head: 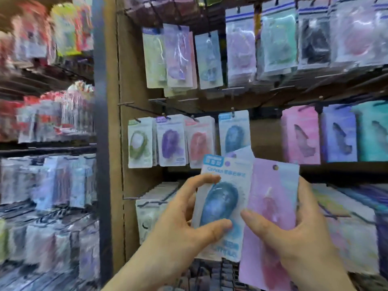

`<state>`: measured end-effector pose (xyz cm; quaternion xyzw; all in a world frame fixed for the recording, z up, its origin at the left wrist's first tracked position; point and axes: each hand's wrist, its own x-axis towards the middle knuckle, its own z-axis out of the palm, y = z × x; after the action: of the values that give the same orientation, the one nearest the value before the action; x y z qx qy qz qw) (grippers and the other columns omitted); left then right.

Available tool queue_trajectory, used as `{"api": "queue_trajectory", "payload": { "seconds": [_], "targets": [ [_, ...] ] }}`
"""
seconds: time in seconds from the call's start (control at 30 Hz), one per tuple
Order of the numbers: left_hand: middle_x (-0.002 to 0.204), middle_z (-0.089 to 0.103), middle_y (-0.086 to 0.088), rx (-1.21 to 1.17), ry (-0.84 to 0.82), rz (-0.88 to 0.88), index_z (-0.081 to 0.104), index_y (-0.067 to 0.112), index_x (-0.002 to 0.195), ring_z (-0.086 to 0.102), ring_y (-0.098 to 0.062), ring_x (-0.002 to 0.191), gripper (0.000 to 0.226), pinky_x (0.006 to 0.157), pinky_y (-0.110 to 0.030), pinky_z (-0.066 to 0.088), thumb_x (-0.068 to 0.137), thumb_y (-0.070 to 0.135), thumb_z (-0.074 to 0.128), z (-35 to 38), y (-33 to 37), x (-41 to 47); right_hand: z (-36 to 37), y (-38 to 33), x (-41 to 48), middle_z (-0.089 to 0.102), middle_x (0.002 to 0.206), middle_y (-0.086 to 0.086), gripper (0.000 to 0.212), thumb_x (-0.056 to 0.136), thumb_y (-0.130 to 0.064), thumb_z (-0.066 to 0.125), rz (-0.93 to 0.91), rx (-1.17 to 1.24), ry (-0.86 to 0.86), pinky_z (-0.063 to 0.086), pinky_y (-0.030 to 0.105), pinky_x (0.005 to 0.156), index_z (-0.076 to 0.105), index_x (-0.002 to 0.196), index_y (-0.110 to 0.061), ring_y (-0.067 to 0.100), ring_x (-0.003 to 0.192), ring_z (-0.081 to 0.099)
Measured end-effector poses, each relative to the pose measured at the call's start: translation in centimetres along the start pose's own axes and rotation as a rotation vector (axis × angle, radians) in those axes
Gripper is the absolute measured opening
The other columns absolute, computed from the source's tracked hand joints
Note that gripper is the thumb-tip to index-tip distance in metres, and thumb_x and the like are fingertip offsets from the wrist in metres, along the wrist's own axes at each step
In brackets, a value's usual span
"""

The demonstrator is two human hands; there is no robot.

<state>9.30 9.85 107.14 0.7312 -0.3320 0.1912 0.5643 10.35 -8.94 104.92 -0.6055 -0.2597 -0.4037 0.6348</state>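
My left hand [189, 223] grips a white card blister pack with a blue oval thing sealed under its clear bubble [222, 198]; my thumb presses the front near the bottom of the bubble and my fingers curl round the left edge. My right hand [294, 234] holds a flat pink plastic packet with a round hang hole [273, 198], thumb across its front, fingers wrapped behind the right edge. Both packs are upright in front of me, side by side, the pink one overlapping the blue pack's right edge. Through the pink film I see only a darker reddish shape; what it is I cannot tell.

Behind them, the brown pegboard wall [134, 80] carries like packs on hooks: a green one [139, 143], a purple one [171, 141], a red one [199, 141] and a blue one [234, 133].

The corner of a pale card [241, 152] peeks over my blue pack, the rest hidden. The print on the blue pack is too blurred to read, and the shelves at left are smeared.
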Motion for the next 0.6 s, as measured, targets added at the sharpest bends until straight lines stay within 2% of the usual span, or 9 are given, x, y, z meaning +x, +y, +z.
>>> {"api": "queue_trajectory", "payload": {
  "seconds": [0.07,0.1,0.17,0.23,0.3,0.37,0.43,0.53,0.6],
  "targets": [
    [0.102,0.068,-0.006,0.163,0.034,0.013,0.054,0.052,0.112,0.064,-0.033,0.094,0.062,0.082,-0.051,0.056,0.061,0.029,0.082,-1.6,-0.7,0.3,1.7,0.3,-0.1,0.068,0.12,-0.014,0.091,0.044,-0.045,0.083,0.011,-0.016,-0.008,0.051,0.031,0.093,0.054,0.129,-0.03,0.006,0.11,0.064],
    [0.098,0.066,0.002,0.239,0.052,0.026,0.052,0.051,0.113,0.063,-0.031,0.091,0.063,0.081,-0.053,0.055,0.062,0.027,0.081,-2.1,-0.9,0.5,2.4,0.4,-0.1,0.068,0.119,-0.014,0.09,0.044,-0.044,0.084,0.016,-0.025,0.0,0.052,0.033,0.093,0.054,0.128,-0.031,0.006,0.109,0.065],
    [0.096,0.063,0.013,0.333,0.085,0.066,0.049,0.051,0.114,0.065,-0.023,0.088,0.062,0.077,-0.05,0.055,0.064,0.029,0.077,-2.7,-1.1,1.3,2.9,0.5,0.2,0.068,0.116,-0.018,0.088,0.042,-0.046,0.083,0.021,-0.048,0.051,0.053,0.028,0.089,0.055,0.125,-0.035,0.004,0.107,0.065],
    [0.099,0.064,0.013,0.373,0.116,0.111,0.045,0.053,0.115,0.067,-0.017,0.087,0.058,0.075,-0.047,0.057,0.069,0.033,0.074,-2.7,-1.0,2.6,2.7,0.1,0.8,0.066,0.114,-0.023,0.085,0.042,-0.05,0.08,0.012,-0.089,0.108,0.051,0.019,0.087,0.055,0.122,-0.038,-0.002,0.106,0.063],
    [0.1,0.064,0.012,0.412,0.166,0.157,0.041,0.056,0.116,0.067,-0.014,0.086,0.055,0.076,-0.045,0.057,0.077,0.036,0.074,-2.5,-0.7,4.5,1.9,-0.4,1.4,0.065,0.115,-0.024,0.087,0.042,-0.052,0.079,-0.006,-0.123,0.177,0.048,0.018,0.089,0.053,0.124,-0.038,-0.003,0.108,0.061],
    [0.1,0.064,0.012,0.488,0.197,0.215,0.036,0.053,0.123,0.065,-0.009,0.083,0.054,0.074,-0.031,0.055,0.083,0.04,0.071,-2.0,-0.1,6.9,0.7,-0.8,2.1,0.065,0.115,-0.025,0.088,0.045,-0.046,0.084,-0.014,-0.135,0.24,0.047,0.013,0.087,0.052,0.127,-0.038,-0.006,0.108,0.06],
    [0.101,0.063,0.011,0.624,0.226,0.28,0.033,0.044,0.134,0.057,-0.005,0.079,0.055,0.064,-0.017,0.039,0.088,0.044,0.064,-1.4,0.7,9.0,-0.3,-1.0,2.4,0.065,0.111,-0.027,0.082,0.048,-0.035,0.091,-0.012,-0.144,0.279,0.049,0.012,0.082,0.053,0.121,-0.041,-0.006,0.104,0.061],
    [0.111,0.062,0.003,0.768,0.271,0.32,0.033,0.031,0.138,0.057,-0.019,0.096,0.054,0.065,-0.023,0.024,0.093,0.046,0.057,-0.6,1.4,11.6,-1.2,-1.3,2.3,0.066,0.105,-0.028,0.082,0.042,-0.032,0.099,0.031,-0.167,0.305,0.052,0.024,0.078,0.055,0.11,-0.048,-0.005,0.096,0.063],
    [0.107,0.063,0.001,0.816,0.26,0.313,0.033,0.029,0.136,0.06,-0.024,0.099,0.052,0.071,-0.029,0.034,0.093,0.049,0.055,-0.2,1.3,12.9,-1.7,-1.3,2.2,0.067,0.101,-0.028,0.074,0.043,-0.031,0.091,0.038,-0.177,0.319,0.052,0.022,0.073,0.055,0.104,-0.053,-0.007,0.089,0.064]
  ]
}}
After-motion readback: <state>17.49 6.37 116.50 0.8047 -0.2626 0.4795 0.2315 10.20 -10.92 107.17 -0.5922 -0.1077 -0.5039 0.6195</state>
